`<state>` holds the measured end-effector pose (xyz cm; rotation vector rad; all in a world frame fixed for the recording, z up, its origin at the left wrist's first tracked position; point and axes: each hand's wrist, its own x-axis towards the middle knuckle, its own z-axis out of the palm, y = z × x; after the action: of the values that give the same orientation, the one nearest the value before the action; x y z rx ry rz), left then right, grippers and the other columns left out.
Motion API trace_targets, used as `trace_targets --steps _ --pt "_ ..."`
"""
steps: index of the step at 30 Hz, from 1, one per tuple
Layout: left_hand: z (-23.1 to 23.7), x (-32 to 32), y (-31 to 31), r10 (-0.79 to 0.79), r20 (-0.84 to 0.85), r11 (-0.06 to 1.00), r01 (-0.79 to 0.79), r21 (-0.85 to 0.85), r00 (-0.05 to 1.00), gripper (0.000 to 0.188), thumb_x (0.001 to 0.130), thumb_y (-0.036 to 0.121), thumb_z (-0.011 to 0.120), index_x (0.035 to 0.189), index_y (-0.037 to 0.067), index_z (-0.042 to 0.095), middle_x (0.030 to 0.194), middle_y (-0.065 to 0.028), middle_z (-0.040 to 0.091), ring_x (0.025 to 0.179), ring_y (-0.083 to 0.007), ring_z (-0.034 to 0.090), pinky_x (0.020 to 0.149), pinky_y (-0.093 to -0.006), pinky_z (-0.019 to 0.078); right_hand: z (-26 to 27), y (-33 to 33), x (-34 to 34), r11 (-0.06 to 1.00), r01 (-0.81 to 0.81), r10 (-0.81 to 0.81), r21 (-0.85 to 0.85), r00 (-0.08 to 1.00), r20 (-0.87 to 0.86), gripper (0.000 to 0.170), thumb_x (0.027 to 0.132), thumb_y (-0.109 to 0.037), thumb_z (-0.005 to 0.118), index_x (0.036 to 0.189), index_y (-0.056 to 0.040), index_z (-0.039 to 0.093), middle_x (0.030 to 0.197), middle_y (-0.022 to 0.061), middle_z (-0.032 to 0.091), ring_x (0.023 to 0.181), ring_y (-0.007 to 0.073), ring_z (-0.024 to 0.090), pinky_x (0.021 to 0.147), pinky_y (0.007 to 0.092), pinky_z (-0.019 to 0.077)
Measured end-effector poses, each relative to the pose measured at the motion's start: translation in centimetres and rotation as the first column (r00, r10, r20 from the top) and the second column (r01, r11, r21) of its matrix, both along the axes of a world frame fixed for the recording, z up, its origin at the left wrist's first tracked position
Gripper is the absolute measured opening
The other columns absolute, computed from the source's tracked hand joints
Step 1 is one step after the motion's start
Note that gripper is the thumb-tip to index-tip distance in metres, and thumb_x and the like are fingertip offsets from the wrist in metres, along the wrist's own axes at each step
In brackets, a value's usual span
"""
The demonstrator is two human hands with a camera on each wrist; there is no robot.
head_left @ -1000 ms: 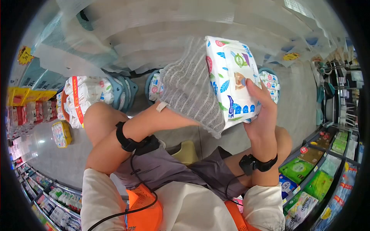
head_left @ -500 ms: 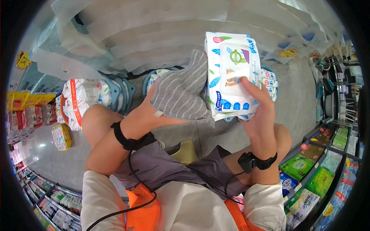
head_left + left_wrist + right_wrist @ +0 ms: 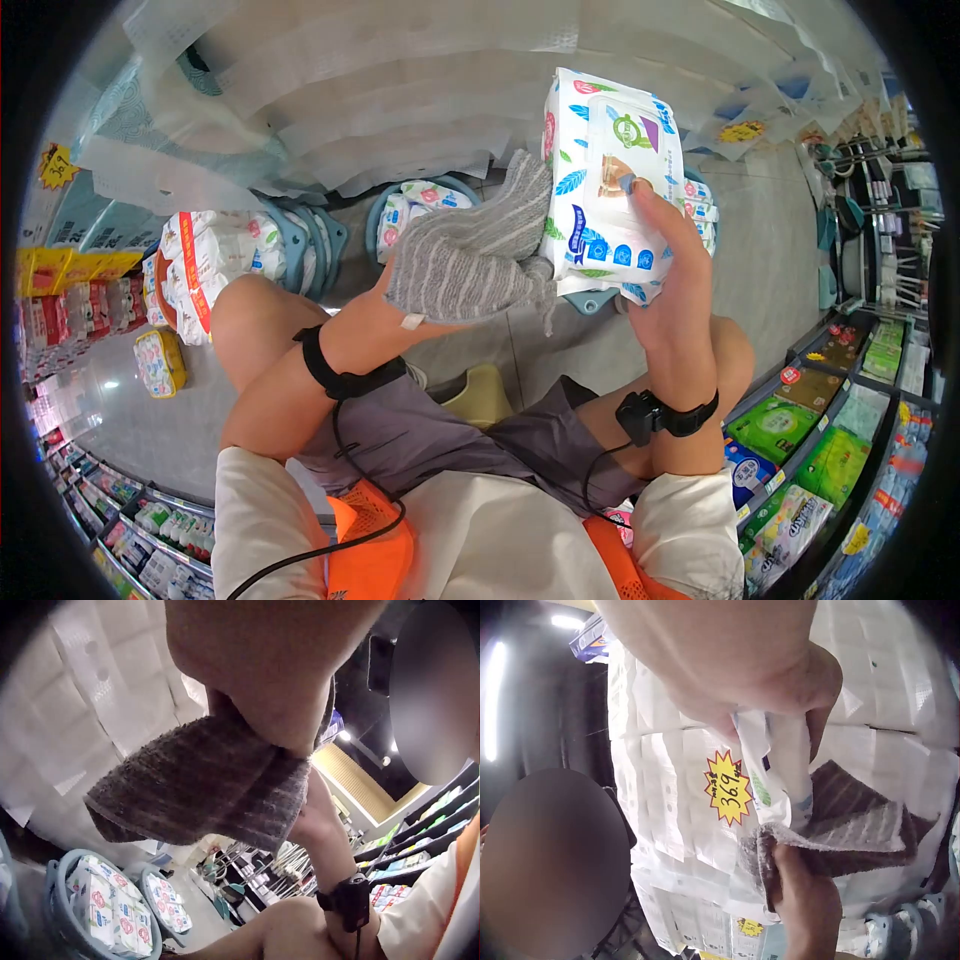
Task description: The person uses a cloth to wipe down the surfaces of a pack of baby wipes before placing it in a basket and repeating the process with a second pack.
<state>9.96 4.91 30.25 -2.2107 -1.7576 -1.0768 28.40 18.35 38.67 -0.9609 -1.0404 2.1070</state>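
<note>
My right hand (image 3: 672, 255) holds up a white pack of wet wipes (image 3: 610, 190) with blue and green leaf prints, its thumb across the front face. A grey striped cloth (image 3: 470, 250) covers most of my left hand (image 3: 802, 877), which grips it at the pack's left edge. In the left wrist view the cloth (image 3: 202, 780) hangs in a loose fold below the left hand (image 3: 255, 682). The right wrist view shows the cloth (image 3: 855, 836) against the lower end of the pack (image 3: 784, 765). The left fingers are mostly hidden by the cloth.
Blue baskets (image 3: 64, 900) of similar wipe packs stand on the floor ahead. Behind them rises a stack of white wrapped packages (image 3: 400, 90) with yellow price tags. Shelves of tissue packs (image 3: 775, 430) lie at right, and a yellow-edged pack (image 3: 160, 363) is on the floor at left.
The pack has turned and shifted slightly up and right. The cloth has bunched up, from spread along the pack's left side to folded around the left hand near its lower left edge.
</note>
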Motion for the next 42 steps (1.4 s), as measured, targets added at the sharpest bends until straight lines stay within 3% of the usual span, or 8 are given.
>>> trace_targets --steps 4,7,10,17,22,30,37,42 --pt "-0.5 -0.6 -1.2 -0.030 0.273 0.973 0.091 -0.214 0.962 0.027 0.091 0.014 0.076 0.117 0.006 0.074 0.112 -0.0154 0.075 0.101 -0.0332 0.073 0.086 -0.0416 0.0572 -0.1 0.2 -0.1 0.998 0.038 -0.038 0.042 0.999 0.012 0.049 0.096 -0.018 0.074 0.138 0.0029 0.060 0.123 0.0121 0.073 0.104 0.0206 0.076 0.087 0.0334 0.0611" --pt "0.6 -0.8 -0.9 0.005 0.811 0.900 0.350 -0.258 0.584 0.024 0.095 0.016 0.073 0.115 0.004 0.074 0.109 -0.0153 0.075 0.099 -0.0354 0.071 0.086 -0.0423 0.0559 -0.3 0.2 -0.3 0.992 0.020 -0.022 0.128 1.000 0.012 0.053 0.094 -0.015 0.078 0.139 0.0049 0.056 0.124 0.0142 0.072 0.107 0.0210 0.074 0.091 0.0344 0.0600" --pt "0.9 0.1 -0.1 -0.036 0.662 0.916 0.290 -0.278 0.748 0.024 0.097 0.019 0.072 0.115 0.004 0.075 0.108 -0.0146 0.075 0.099 -0.0341 0.071 0.087 -0.0437 0.0551 -0.1 -0.5 -0.7 0.970 -0.040 0.031 0.239 0.999 0.040 0.057 0.093 -0.009 0.081 0.140 0.0054 0.053 0.126 0.0151 0.071 0.112 0.0206 0.072 0.097 0.0341 0.0573" --pt "-1.5 1.3 0.0 0.048 0.573 0.972 0.093 -0.214 0.819 0.027 0.098 0.026 0.070 0.118 0.008 0.075 0.115 -0.0133 0.074 0.107 -0.0337 0.069 0.094 -0.0451 0.0532 -0.2 -1.1 -1.1 0.943 -0.077 0.056 0.323 0.996 0.073 0.063 0.090 -0.007 0.083 0.143 0.0056 0.050 0.131 0.0156 0.069 0.117 0.0197 0.070 0.101 0.0333 0.0545" --pt "-2.3 -0.4 -0.8 -0.136 0.119 0.961 0.160 -0.226 0.984 0.029 0.099 0.025 0.068 0.124 0.010 0.071 0.122 -0.0152 0.071 0.113 -0.0353 0.067 0.099 -0.0484 0.0517 0.2 -0.9 -0.7 0.969 -0.037 0.031 0.245 0.999 0.025 0.060 0.090 -0.011 0.082 0.141 0.0053 0.053 0.128 0.0161 0.071 0.113 0.0209 0.072 0.098 0.0337 0.0572" --pt "0.2 -0.4 -0.1 -0.073 0.074 0.977 0.086 -0.196 0.995 0.027 0.098 0.022 0.065 0.121 0.008 0.070 0.118 -0.0169 0.069 0.113 -0.0384 0.064 0.100 -0.0517 0.0495 0.0 0.1 0.0 1.000 0.025 -0.025 0.007 0.998 -0.061 0.055 0.094 -0.014 0.078 0.139 0.0074 0.056 0.126 0.0172 0.072 0.107 0.0233 0.076 0.091 0.0361 0.0628" --pt "-0.3 0.0 -0.3 -0.212 0.436 0.922 0.327 -0.209 0.875 0.028 0.101 0.026 0.065 0.121 0.007 0.071 0.117 -0.0152 0.070 0.110 -0.0370 0.064 0.098 -0.0508 0.0491 0.0 -0.1 -0.1 0.994 0.020 -0.018 0.107 1.000 -0.014 0.051 0.095 -0.012 0.077 0.138 0.0058 0.056 0.125 0.0162 0.072 0.107 0.0212 0.075 0.090 0.0345 0.0630" --pt "-2.1 0.4 -0.5 -0.184 0.425 0.917 0.310 -0.251 0.886 0.032 0.106 0.029 0.059 0.128 0.010 0.070 0.126 -0.0145 0.069 0.118 -0.0368 0.063 0.104 -0.0495 0.0472 0.1 -0.3 -0.4 0.993 0.015 -0.015 0.113 1.000 0.005 0.051 0.095 -0.014 0.078 0.137 0.0048 0.057 0.126 0.0162 0.072 0.107 0.0205 0.075 0.090 0.0342 0.0630"
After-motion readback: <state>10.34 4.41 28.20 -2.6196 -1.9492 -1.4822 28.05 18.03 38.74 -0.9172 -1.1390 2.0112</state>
